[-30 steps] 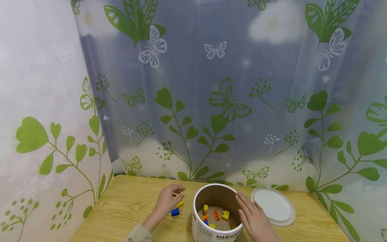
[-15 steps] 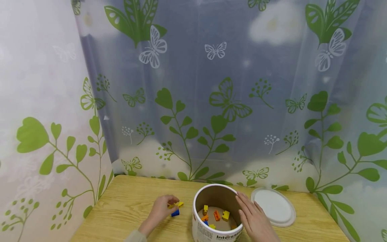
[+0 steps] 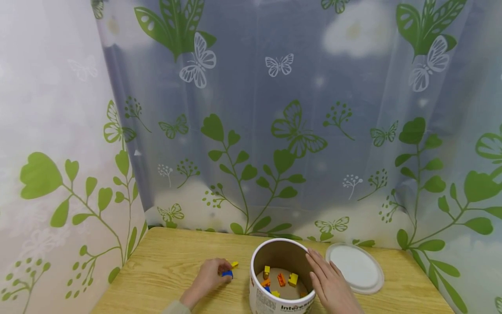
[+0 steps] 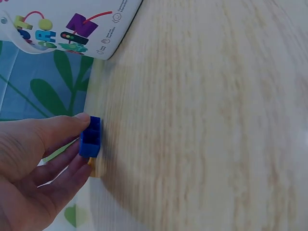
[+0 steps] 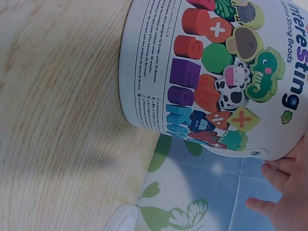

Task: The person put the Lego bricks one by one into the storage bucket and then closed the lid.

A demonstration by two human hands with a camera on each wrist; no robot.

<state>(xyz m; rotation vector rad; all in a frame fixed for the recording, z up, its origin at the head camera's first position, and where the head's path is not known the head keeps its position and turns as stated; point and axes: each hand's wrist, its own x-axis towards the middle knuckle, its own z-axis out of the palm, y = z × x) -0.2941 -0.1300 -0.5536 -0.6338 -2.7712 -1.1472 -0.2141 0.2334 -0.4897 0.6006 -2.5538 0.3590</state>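
Note:
My left hand (image 3: 208, 279) pinches a small blue toy brick (image 4: 90, 137) between thumb and fingers, low over the wooden table. Just behind the fingers lies a yellow brick (image 3: 235, 264), partly covered by them in the head view. To the right stands a round white bucket (image 3: 256, 294) with printed toy pictures, its top uncovered. Inside, on its floor, are several bricks, among them a yellow brick (image 3: 293, 279) and an orange brick (image 3: 281, 279). My right hand (image 3: 331, 283) rests on the bucket's right rim with fingers extended.
A white round lid (image 3: 354, 267) lies on the table (image 3: 172, 248) to the right of the bucket. Behind the table hangs a patterned curtain (image 3: 243, 87) with green leaves and butterflies. A similar patterned sheet (image 3: 59, 131) stands at the left.
My left hand has come down and slightly toward me, past the yellow brick, and now pinches the blue brick. The right hand has stayed on the bucket rim.

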